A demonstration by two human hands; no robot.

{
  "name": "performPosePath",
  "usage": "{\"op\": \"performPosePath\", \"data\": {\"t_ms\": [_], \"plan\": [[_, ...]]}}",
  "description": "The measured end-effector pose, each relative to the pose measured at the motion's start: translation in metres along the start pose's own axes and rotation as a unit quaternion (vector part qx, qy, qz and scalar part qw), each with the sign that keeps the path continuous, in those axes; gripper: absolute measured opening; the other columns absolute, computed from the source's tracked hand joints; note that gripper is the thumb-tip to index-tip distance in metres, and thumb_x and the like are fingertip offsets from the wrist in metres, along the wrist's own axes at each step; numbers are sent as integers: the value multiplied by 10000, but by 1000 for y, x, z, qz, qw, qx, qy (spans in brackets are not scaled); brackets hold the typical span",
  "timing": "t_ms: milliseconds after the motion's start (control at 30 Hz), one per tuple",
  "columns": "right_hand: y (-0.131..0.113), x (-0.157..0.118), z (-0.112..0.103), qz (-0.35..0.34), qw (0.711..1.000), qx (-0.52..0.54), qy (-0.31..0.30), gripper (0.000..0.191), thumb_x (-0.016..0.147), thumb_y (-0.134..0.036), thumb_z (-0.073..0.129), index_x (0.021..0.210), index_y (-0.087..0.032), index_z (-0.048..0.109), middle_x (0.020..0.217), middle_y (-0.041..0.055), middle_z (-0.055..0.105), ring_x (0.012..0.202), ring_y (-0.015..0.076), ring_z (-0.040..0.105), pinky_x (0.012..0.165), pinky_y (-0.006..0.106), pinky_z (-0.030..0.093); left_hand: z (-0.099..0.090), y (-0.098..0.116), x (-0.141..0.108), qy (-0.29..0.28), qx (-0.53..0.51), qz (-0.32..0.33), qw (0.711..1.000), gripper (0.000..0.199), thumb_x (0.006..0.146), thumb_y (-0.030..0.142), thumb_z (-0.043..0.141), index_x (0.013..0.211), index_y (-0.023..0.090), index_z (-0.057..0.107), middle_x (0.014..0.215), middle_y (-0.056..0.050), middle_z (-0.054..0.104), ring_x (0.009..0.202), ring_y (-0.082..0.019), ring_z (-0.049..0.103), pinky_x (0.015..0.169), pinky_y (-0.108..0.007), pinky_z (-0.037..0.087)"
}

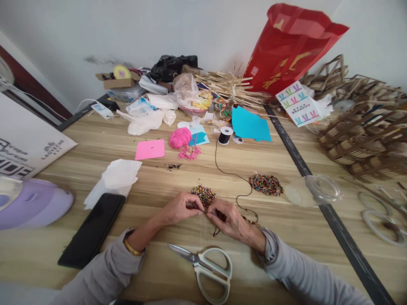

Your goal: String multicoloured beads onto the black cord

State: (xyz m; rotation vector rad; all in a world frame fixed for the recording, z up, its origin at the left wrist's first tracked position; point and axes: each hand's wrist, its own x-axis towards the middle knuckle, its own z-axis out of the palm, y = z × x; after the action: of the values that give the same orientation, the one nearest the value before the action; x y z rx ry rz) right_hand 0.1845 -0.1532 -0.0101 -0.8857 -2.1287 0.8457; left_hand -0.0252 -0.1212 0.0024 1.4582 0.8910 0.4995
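Your left hand [182, 208] and right hand [230, 220] are pinching a thin dark strand [205, 212], the multicoloured round-bead heap [202, 194] lying just beyond them.

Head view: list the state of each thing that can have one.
Left hand: fingertips pinched on thin cord
Right hand: fingertips pinched together at the cord
Scissors: lying flat, blades closed
Black spool: upright, cord partly unwound
Pink yarn: balled, some strands loose
Bead pile: loose
Cardboard box: open
Black phone: flat, screen dark
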Motion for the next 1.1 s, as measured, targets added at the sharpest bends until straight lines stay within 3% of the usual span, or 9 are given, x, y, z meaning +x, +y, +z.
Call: {"op": "performPosePath", "data": {"t_ms": [1100], "plan": [[-2, 1, -1, 1, 1000, -6, -3, 142, 924, -224, 506, 820, -164, 582, 735, 38, 602, 660, 134, 554, 597, 231, 428, -1, 0, 0, -18, 7, 17, 1000, 96, 702, 173, 677, 772, 107, 673, 745, -37, 693, 689, -117, 625, 680, -219, 487]]}}
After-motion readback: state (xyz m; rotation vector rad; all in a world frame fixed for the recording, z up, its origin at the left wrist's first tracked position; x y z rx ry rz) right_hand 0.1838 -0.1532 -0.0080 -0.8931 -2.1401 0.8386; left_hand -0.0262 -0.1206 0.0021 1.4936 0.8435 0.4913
